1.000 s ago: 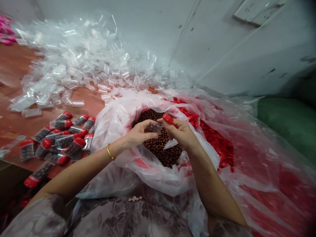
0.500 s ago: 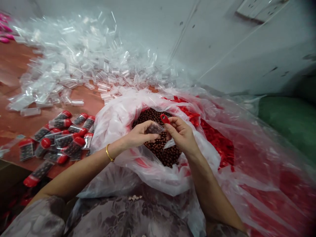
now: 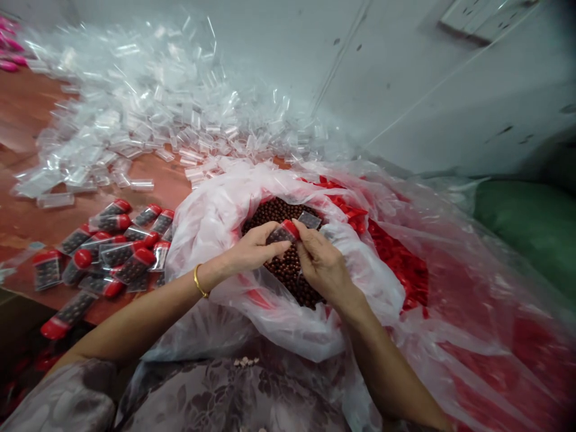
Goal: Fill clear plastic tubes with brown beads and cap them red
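Over an open white plastic bag (image 3: 198,210) of small dark-brown beads (image 3: 274,210), my two hands meet. My left hand (image 3: 254,247) is closed around a short clear plastic tube (image 3: 278,236), largely covered by the fingers. A red cap (image 3: 290,229) sits at the tube's right end, with the fingertips of my right hand (image 3: 323,258) closed on it. Just beyond those fingertips shows a clear flat-looking plastic piece (image 3: 309,219); I cannot tell whether it is held or lies on the beads.
Several red-capped tubes filled with dark beads (image 3: 132,266) lie on the reddish table (image 3: 166,187) at left. Behind them spreads a heap of clear tubes (image 3: 148,114). Red caps or pieces (image 3: 400,264) fill a clear bag at right. A pale wall (image 3: 396,78) stands behind.
The red cap has moved left and down from the raised right fingers onto the tube's end. The clear flat piece now shows beyond my right hand. My left hand stays nearly still.
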Demonstrator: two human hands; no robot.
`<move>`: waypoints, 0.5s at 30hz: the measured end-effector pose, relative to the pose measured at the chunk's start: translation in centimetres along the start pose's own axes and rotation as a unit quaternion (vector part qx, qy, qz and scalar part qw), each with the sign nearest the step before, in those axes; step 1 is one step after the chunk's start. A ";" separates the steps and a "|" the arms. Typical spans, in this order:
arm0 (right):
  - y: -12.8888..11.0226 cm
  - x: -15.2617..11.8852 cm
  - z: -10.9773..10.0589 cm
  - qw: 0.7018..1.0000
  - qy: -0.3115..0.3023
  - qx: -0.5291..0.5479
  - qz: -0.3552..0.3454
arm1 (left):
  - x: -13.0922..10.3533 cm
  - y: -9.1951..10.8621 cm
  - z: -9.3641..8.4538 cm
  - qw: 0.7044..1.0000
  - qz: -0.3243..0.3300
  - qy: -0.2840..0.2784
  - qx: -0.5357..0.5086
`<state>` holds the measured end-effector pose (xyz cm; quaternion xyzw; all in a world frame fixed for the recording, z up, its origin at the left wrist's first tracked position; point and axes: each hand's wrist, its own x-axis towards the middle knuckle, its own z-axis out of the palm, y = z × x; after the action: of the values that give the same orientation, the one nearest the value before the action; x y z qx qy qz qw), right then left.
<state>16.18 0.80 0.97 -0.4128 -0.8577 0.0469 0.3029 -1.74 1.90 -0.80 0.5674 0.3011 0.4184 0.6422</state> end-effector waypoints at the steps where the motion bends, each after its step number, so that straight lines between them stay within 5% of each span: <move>1: -0.1 -0.2 0.2 1.000 0.002 0.019 0.001 | 0.0 0.0 0.0 1.000 -0.002 -0.002 0.005; 7: -1.4 -0.8 -0.3 0.996 0.006 0.086 0.020 | -0.3 0.4 -0.1 0.998 0.030 0.017 0.047; 11: -1.5 -0.2 -2.1 0.992 -0.023 0.111 0.046 | -0.3 0.8 0.0 0.995 -0.012 0.004 0.098; 15: -1.3 1.3 -1.4 0.974 0.073 0.156 0.149 | -0.4 1.1 0.2 0.979 -0.027 -0.068 0.190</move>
<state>15.43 0.65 3.16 -0.4863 -0.7441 0.1945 0.4147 -1.93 1.41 0.25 0.6979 0.3464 0.2965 0.5523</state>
